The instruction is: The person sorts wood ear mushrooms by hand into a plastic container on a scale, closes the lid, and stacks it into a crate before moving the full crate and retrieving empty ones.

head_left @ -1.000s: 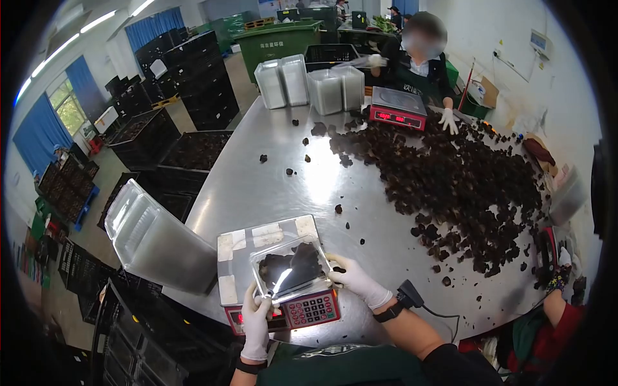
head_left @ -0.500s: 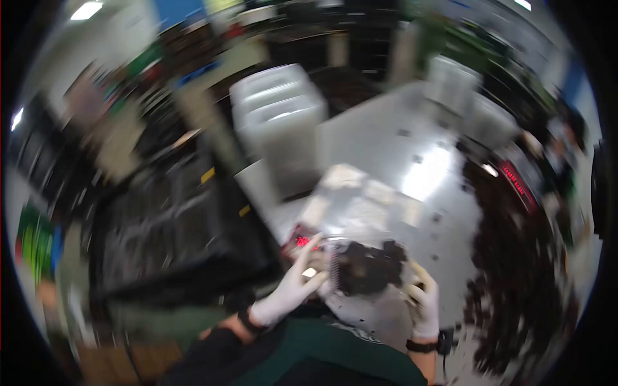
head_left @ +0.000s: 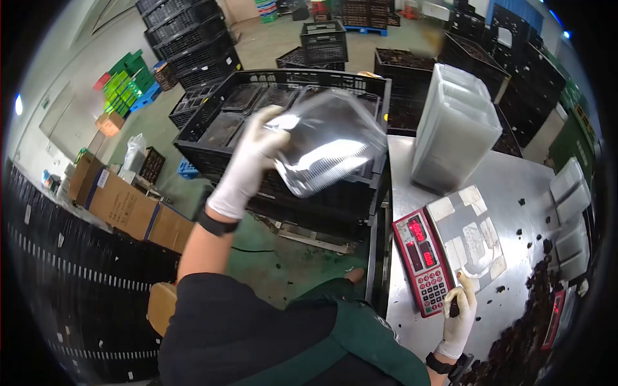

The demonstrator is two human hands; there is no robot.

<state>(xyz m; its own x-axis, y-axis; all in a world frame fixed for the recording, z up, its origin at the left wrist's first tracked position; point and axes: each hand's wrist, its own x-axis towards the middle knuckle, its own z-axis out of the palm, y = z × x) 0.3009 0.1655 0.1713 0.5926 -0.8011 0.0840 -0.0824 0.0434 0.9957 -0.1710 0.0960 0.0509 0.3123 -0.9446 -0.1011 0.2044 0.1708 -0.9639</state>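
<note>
My left hand (head_left: 248,161), in a white glove, grips a clear plastic clamshell box (head_left: 331,145) filled with dark pieces and holds it in the air over a black crate (head_left: 212,151). Packed clear boxes lie inside that crate. My right hand (head_left: 460,312), also gloved, rests on the steel table (head_left: 515,186) at the corner of a red scale (head_left: 428,257). Its fingers look curled around a small dark piece. The scale's pan is bare.
A stack of clear plastic boxes (head_left: 454,135) stands on the table behind the scale. Dark loose pieces (head_left: 515,341) lie at the table's right side, near a second red scale (head_left: 555,318). Stacked black crates (head_left: 187,32) and cardboard boxes (head_left: 122,206) fill the floor to the left.
The clear box has left the scale: my left hand lifted it and carried it to the left over the black crate. My view swung left. My right hand let go of the box.
</note>
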